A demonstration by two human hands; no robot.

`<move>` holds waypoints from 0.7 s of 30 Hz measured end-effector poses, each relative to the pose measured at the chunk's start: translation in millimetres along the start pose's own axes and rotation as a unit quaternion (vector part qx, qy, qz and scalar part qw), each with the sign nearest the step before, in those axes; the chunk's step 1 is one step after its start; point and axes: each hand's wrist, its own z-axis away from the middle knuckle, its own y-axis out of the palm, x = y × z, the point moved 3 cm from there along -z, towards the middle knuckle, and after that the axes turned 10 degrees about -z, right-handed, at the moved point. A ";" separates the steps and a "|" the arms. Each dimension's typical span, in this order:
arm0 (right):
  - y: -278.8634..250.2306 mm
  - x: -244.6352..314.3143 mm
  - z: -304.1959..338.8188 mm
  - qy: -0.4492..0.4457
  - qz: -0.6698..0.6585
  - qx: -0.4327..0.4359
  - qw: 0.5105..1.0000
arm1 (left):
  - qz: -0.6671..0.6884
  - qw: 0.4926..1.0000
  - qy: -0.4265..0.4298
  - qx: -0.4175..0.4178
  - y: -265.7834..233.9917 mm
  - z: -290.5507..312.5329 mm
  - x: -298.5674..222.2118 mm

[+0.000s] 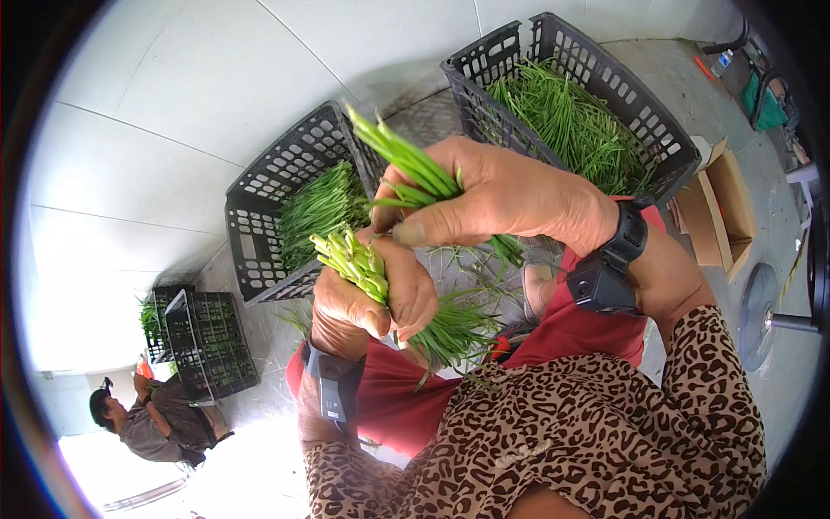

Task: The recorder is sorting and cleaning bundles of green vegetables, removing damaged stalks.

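My left hand (pixel 413 285) is closed around a thick bunch of chive-like green stalks (pixel 353 264). Their pale cut ends stand out above the thumb, and the thin green tails (pixel 458 329) hang below the fist, over my lap. Just above it, my right hand (pixel 497 195) grips a smaller bunch of the same stalks (pixel 406 160), tips pointing up and left. Its thumb and fingers come close to the left fist; whether the two hands touch I cannot tell. Dark devices are strapped on both wrists.
Black plastic crates stand ahead, the left one (pixel 251 251) and the right one (pixel 484 104) both holding green stalks. More crates (pixel 212 342) are stacked far left, near a seated person (pixel 164 424). An open cardboard box (pixel 713 212) lies at right. Loose stalks litter the floor.
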 end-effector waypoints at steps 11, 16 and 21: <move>0.6 6.6 4.0 -0.066 0.102 0.022 0.992 | 0.024 0.999 -0.044 -0.009 -3.8 2.6 6.5; -3.7 7.0 10.4 0.010 -0.049 0.003 0.999 | -0.077 0.996 -0.050 -0.001 1.8 -4.1 -0.7; -6.1 13.5 10.9 -0.016 -0.118 -0.018 0.993 | -0.185 0.974 -0.100 -0.078 3.2 -0.5 -6.0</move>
